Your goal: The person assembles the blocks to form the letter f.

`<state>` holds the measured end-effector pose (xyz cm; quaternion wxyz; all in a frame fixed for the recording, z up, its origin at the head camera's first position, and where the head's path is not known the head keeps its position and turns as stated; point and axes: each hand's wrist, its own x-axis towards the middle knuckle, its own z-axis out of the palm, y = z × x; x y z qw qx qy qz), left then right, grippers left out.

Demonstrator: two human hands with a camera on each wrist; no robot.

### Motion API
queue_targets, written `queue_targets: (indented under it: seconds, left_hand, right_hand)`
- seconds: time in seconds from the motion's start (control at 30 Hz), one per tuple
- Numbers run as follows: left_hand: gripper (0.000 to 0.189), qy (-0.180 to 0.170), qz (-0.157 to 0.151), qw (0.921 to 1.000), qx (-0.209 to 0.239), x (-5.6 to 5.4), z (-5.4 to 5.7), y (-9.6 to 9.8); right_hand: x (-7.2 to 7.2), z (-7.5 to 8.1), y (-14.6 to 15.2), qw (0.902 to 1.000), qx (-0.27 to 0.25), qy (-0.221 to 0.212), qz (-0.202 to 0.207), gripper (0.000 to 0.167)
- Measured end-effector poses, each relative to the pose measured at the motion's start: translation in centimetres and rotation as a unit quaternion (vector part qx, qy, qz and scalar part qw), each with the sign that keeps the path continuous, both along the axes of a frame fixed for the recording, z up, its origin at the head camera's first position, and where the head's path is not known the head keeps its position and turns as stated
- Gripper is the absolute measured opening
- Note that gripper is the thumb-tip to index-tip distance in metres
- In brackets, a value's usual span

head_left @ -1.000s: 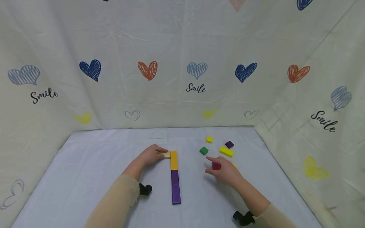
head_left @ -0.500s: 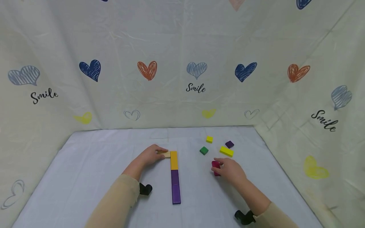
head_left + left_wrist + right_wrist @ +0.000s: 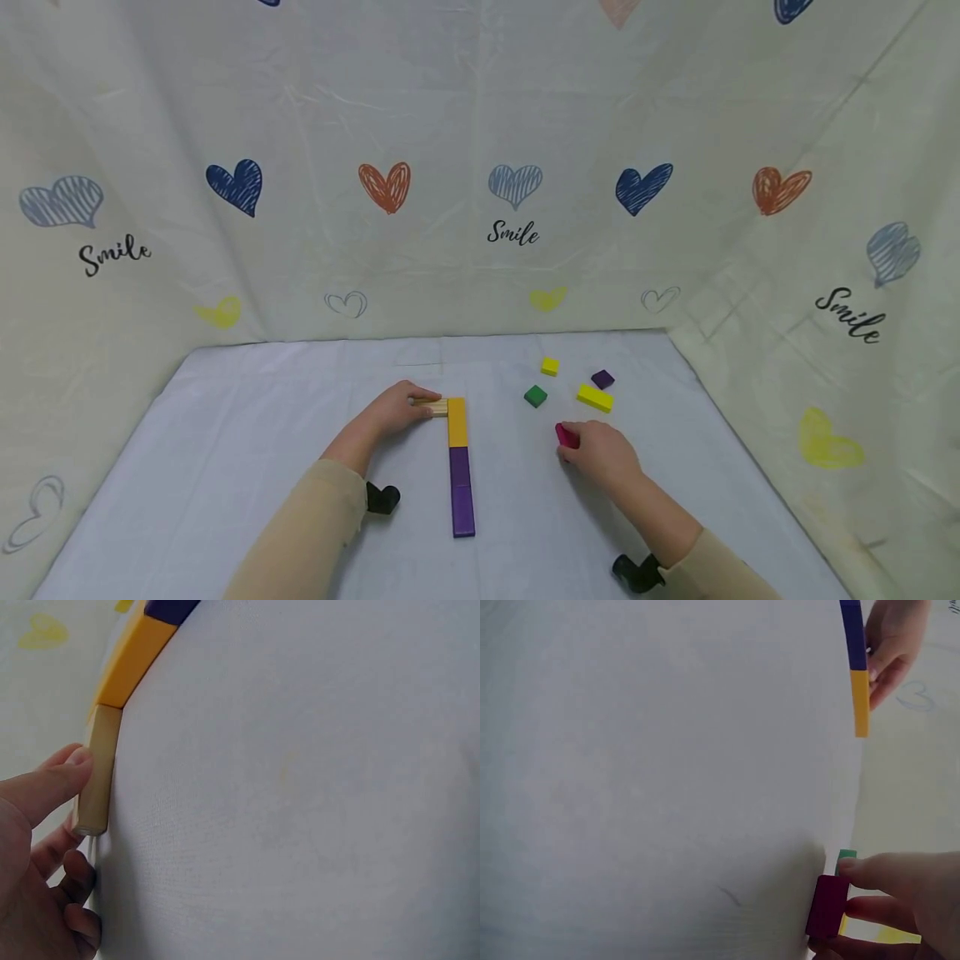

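My left hand [image 3: 395,408] pinches a natural wood block [image 3: 99,772] between thumb and fingers. That block's end meets the top of an orange block [image 3: 457,422] at a corner. Below the orange one, two purple blocks [image 3: 462,510] continue the straight row towards me. To the right of the row, my right hand [image 3: 606,457] grips a magenta block [image 3: 827,907] between thumb and fingertips. In the head view the fingers cover part of the magenta block. Whether it touches the cloth cannot be told.
Beyond the right hand lie loose blocks: a green one [image 3: 536,396], a small yellow one [image 3: 550,367], a long yellow one [image 3: 595,397] and a dark purple one [image 3: 603,379]. White cloth [image 3: 225,450] covers the table; a printed curtain [image 3: 442,275] stands behind.
My right hand's spread fingers have come together on the magenta block, which now sits at a different angle. The left hand and the row stay put.
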<state>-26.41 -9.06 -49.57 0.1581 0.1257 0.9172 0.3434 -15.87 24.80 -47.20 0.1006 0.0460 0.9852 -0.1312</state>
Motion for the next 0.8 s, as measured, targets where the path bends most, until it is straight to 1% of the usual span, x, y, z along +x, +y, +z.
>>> queue_targets:
  seconds: [0.17, 0.3, 0.43, 0.8]
  left_hand:
    - [0.030, -0.002, 0.002, 1.0000, 0.006, 0.1, -0.1, -0.1]
    - [0.030, -0.004, 0.003, 1.0000, 0.008, 0.1, -0.2, -0.1]
    - [0.030, -0.001, 0.002, 1.0000, 0.007, 0.2, -0.1, 0.0]
    - [0.030, -0.003, 0.000, 0.9999, 0.011, 0.2, 0.1, 0.0]
  right_hand:
    - [0.0, 0.2, 0.0, 0.9999, 0.011, 0.006, 0.011, 0.050]
    - [-0.1, 0.3, 0.0, 1.0000, -0.001, 0.004, 0.005, 0.049]
    - [-0.4, 0.4, 0.0, 0.9998, -0.016, 0.009, 0.007, 0.048]
    - [-1.6, 0.7, -0.3, 0.9975, -0.046, 0.028, 0.046, 0.042]
